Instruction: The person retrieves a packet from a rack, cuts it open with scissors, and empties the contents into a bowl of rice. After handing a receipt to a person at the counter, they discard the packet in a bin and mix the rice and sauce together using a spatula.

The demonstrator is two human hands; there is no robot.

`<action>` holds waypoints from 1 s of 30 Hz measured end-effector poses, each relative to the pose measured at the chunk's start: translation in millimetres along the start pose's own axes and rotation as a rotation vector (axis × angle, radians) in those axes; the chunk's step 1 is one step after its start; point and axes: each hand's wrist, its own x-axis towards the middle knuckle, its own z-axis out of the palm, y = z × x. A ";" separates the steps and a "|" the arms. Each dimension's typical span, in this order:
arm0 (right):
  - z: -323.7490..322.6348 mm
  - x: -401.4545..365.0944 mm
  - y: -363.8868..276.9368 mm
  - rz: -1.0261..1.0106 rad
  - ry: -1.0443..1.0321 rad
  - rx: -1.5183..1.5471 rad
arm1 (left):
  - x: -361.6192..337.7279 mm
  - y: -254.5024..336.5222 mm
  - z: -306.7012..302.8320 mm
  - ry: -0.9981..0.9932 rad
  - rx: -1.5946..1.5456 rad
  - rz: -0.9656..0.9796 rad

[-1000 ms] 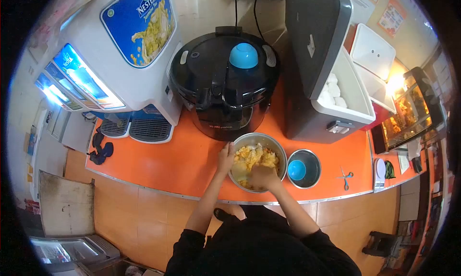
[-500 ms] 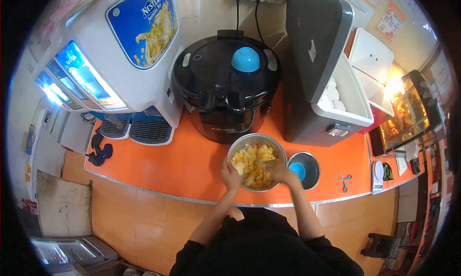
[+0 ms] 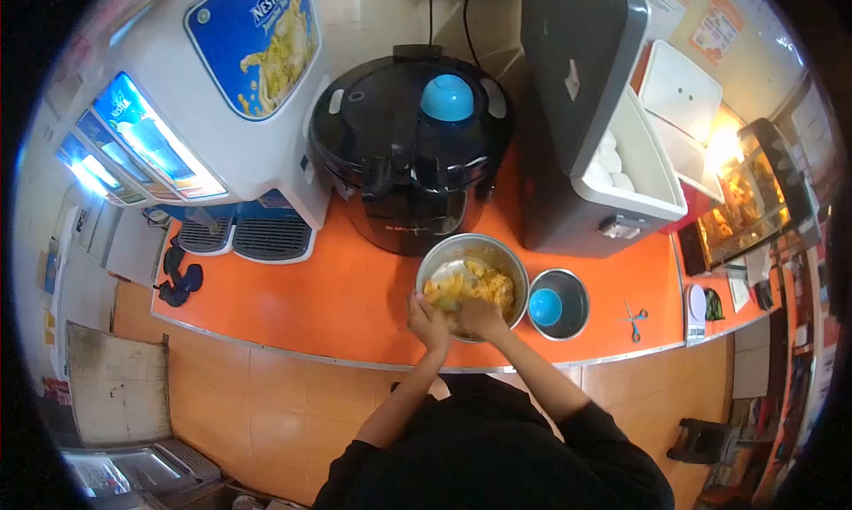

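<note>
A round metal bowl (image 3: pixel 517 260) near the counter's front edge holds a yellow, crumbly food mix (image 3: pixel 486 284), heaped mostly to the right and middle. My left hand (image 3: pixel 429 324) grips the bowl's left rim at the near side. Down inside the bowl's near part is my right hand (image 3: pixel 480 320), blurred, with its fingers closed; whatever they hold is hidden. A pale, smeared shape shows in the mix just left of that hand. Right beside the bowl stands a smaller metal pot (image 3: pixel 579 304) with a light blue cup (image 3: pixel 545 307) inside.
Behind the bowl is a large black cooker (image 3: pixel 355 124) with a blue bowl (image 3: pixel 447 98) on its lid. A drink dispenser (image 3: pixel 257 155) stands left, an open grey cooler box (image 3: pixel 568 213) right. Scissors (image 3: pixel 635 322) and a scale (image 3: pixel 696 310) lie farther right on the orange counter (image 3: pixel 355 306).
My right hand has moved left and deeper into the bowl. The food has shifted, baring some of the bowl's far inner wall. My left hand stays at the rim; the view has tilted slightly.
</note>
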 end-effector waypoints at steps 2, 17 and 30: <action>-6.0 32.9 32.1 0.040 -0.034 0.091 | -0.3 10.6 -3.6 -0.031 -0.057 -0.007; 3.8 51.2 33.2 -0.079 -0.074 0.248 | -3.2 20.8 -8.1 -0.039 -0.081 0.010; -9.6 20.6 4.8 0.007 0.092 0.097 | 32.9 5.8 -10.0 -0.187 -0.095 0.163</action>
